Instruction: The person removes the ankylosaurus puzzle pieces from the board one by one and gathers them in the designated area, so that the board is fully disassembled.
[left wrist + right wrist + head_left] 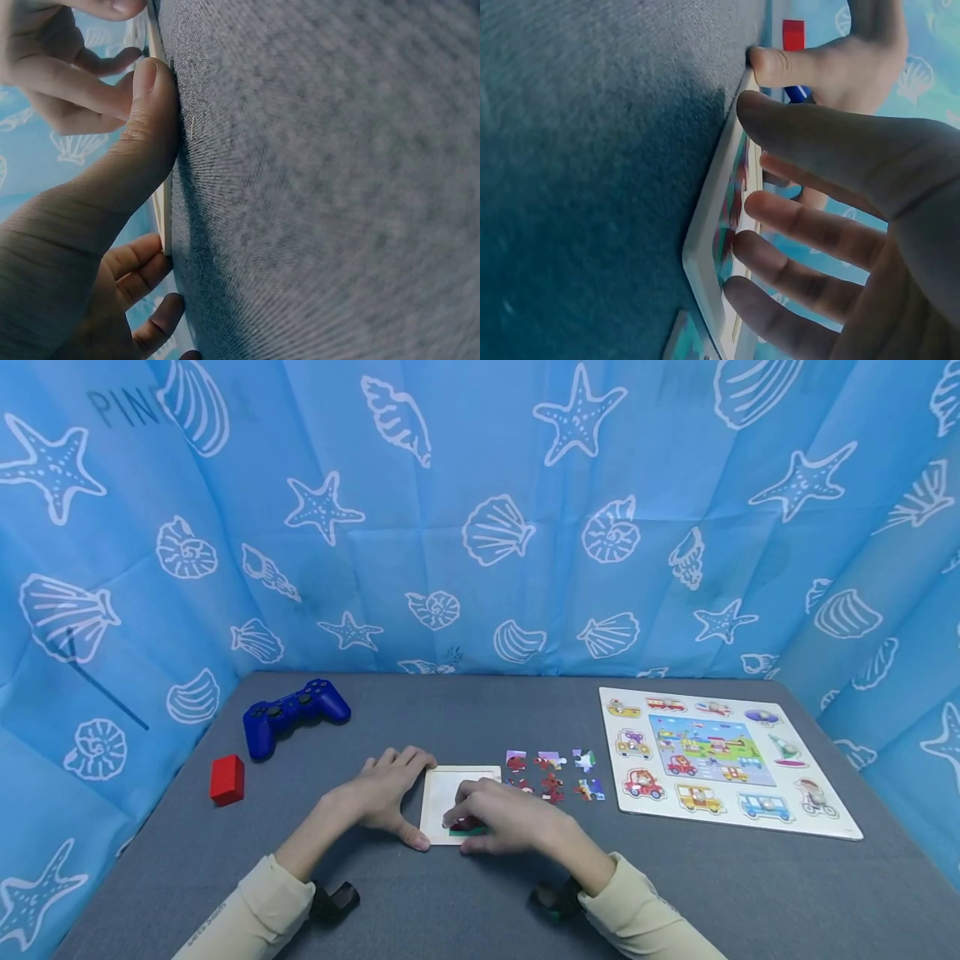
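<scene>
A small white puzzle tray (437, 793) lies on the table with some red and green jigsaw pieces (468, 832) in its lower right part. My left hand (386, 797) spans the tray's left side, thumb at the near corner and fingers at the far one, gripping it. Over the tray, my right hand (506, 814) presses its fingertips on the pieces, partly hiding them. In the right wrist view its fingers (810, 229) reach across the tray rim (703, 225), and the thumb stays by the near edge. Several loose jigsaw pieces (551, 760) lie just right of the tray.
A blue game controller (296, 714) and a red block (227, 780) sit on the left of the grey table (420, 910). On the right lies a large vehicle picture board (727, 760). A blue shell-patterned curtain (480, 527) hangs behind the table.
</scene>
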The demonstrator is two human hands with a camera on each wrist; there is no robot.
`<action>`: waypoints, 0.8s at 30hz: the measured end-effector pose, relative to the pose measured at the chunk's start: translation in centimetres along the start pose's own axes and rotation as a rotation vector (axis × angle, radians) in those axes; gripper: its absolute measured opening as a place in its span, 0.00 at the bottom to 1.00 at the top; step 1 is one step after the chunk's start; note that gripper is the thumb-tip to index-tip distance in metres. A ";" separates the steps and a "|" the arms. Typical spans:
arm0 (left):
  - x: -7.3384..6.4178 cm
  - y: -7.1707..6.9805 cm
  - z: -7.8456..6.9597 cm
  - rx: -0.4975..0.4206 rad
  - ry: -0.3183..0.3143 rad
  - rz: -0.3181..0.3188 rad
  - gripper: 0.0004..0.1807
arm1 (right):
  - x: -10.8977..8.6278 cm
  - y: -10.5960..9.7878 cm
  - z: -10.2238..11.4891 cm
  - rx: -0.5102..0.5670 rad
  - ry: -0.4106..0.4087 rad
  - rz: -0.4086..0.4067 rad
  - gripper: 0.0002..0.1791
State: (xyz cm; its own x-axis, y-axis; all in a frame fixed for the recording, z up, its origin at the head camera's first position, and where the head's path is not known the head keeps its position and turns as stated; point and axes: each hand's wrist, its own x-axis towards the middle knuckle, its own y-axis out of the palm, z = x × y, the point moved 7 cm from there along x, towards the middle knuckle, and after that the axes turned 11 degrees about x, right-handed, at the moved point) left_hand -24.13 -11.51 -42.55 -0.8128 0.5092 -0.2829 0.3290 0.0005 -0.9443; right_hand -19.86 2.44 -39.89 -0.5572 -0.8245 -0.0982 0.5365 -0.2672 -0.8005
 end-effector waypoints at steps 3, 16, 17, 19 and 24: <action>-0.1 -0.1 0.0 0.000 0.002 -0.002 0.62 | 0.1 0.2 0.0 -0.010 0.018 0.009 0.17; 0.0 0.0 0.0 -0.009 0.003 -0.007 0.61 | 0.2 0.4 -0.1 -0.064 0.073 -0.004 0.14; 0.0 0.0 0.0 -0.008 0.003 -0.007 0.61 | 0.2 0.4 -0.1 -0.058 0.076 -0.008 0.14; 0.0 0.0 0.0 -0.006 0.002 -0.008 0.61 | 0.3 0.4 -0.2 -0.049 0.082 -0.017 0.14; 0.0 0.0 0.0 -0.004 0.005 -0.013 0.61 | 0.3 0.2 -0.3 -0.024 0.091 -0.044 0.16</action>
State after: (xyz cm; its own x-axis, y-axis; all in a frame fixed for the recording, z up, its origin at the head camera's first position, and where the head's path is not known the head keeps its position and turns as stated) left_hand -24.12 -11.56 -42.54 -0.8146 0.5132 -0.2702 0.3208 0.0105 -0.9471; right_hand -20.10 2.33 -40.27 -0.6354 -0.7636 -0.1151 0.4955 -0.2888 -0.8192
